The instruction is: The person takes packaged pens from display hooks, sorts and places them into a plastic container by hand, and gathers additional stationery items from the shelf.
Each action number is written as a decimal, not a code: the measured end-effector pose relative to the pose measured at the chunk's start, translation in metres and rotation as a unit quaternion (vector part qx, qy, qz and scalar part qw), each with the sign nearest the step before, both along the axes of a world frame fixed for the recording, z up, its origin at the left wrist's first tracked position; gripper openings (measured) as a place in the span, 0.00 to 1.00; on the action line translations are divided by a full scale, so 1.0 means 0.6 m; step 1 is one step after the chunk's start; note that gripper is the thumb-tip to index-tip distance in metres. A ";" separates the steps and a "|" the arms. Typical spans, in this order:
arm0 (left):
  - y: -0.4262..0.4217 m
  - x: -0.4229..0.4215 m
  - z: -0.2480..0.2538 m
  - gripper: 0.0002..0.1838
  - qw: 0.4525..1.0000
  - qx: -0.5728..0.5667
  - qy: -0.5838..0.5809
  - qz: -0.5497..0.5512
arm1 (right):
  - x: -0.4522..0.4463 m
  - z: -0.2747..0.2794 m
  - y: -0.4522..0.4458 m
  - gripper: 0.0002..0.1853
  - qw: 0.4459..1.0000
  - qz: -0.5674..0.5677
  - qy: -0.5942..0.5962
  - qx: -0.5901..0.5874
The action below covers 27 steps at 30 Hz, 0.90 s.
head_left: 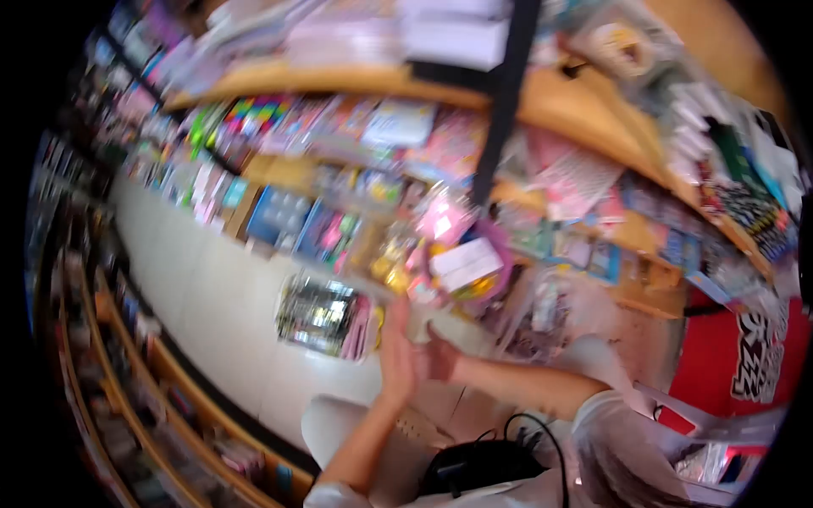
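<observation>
Both of my hands are close together near the centre of the view, blurred by motion. My left hand (399, 351) points upward beside a clear container (318, 313) with shiny packets and pink items on the floor. Touching or nearly touching it from the right is my right hand (439, 354); its fingers are smeared. Whether anything lies between the palms cannot be made out. Just beyond them stands a purple round basket (501, 254) with yellow items and a white card (466, 263).
Wooden shelves (339, 78) with many small packaged goods run across the top. A blue bin (279, 218) stands below them. More shelving (169, 372) lines the left. A red panel (707, 356) with lettering is at the right. A black bag (478, 468) rests at my lap.
</observation>
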State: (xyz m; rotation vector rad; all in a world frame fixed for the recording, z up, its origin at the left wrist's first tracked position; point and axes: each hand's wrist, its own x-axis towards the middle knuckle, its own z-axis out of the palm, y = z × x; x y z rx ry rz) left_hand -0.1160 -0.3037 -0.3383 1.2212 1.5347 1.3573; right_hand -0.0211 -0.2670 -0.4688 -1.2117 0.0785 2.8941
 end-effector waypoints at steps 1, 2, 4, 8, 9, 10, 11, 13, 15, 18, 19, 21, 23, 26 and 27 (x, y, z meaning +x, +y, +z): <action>-0.005 0.028 -0.006 0.31 0.980 0.030 0.193 -0.032 | -0.004 -0.087 -0.047 0.27 0.969 -0.105 0.188 0.118; -0.039 0.031 -0.050 0.31 0.976 0.095 0.196 -0.017 | -0.043 -0.031 -0.063 0.26 0.963 -0.171 0.164 0.126; -0.053 0.028 -0.031 0.29 0.986 0.107 0.106 0.064 | -0.037 0.195 -0.005 0.26 0.974 -0.073 0.131 0.168; -0.127 -0.032 -0.012 0.29 0.836 -0.250 -0.472 0.122 | -0.022 0.549 0.048 0.38 0.865 0.002 0.295 0.407; -0.133 -0.042 0.014 0.29 0.783 -0.269 -0.548 0.115 | -0.027 0.585 0.045 0.33 0.725 0.023 0.245 0.643; -0.129 -0.044 0.076 0.29 0.750 -0.288 -0.579 0.137 | -0.032 0.621 0.041 0.29 0.544 0.019 0.130 0.829; -0.109 -0.036 0.145 0.29 0.728 -0.271 -0.617 0.127 | -0.015 0.640 0.023 0.28 0.393 0.040 0.076 0.916; -0.059 -0.008 0.320 0.29 0.669 -0.210 -0.707 0.093 | 0.029 0.639 -0.006 0.28 0.271 0.091 -0.026 0.958; -0.019 0.021 0.512 0.30 0.617 -0.131 -0.775 0.030 | 0.052 0.615 0.016 0.28 0.382 0.176 -0.084 0.903; 0.004 0.085 0.818 0.26 0.787 -0.031 -0.616 0.012 | 0.113 0.678 0.080 0.30 0.634 0.327 -0.089 0.695; 0.009 0.093 0.855 0.27 0.848 0.051 -0.527 -0.026 | 0.132 0.720 0.089 0.31 0.686 0.320 -0.081 0.648; 0.017 0.125 0.908 0.29 0.951 0.122 -0.280 -0.040 | 0.134 0.769 0.053 0.31 0.667 0.123 -0.037 0.734; 0.038 0.142 0.847 0.27 0.989 0.131 0.065 -0.033 | 0.136 0.828 0.022 0.32 0.669 -0.018 0.005 0.743; 0.025 0.183 0.770 0.29 0.937 0.188 0.290 -0.040 | 0.173 1.001 0.004 0.33 0.793 -0.060 0.073 0.601; 0.010 0.210 0.871 0.30 0.921 0.243 0.299 -0.053 | 0.193 1.074 0.004 0.33 0.833 -0.070 0.113 0.537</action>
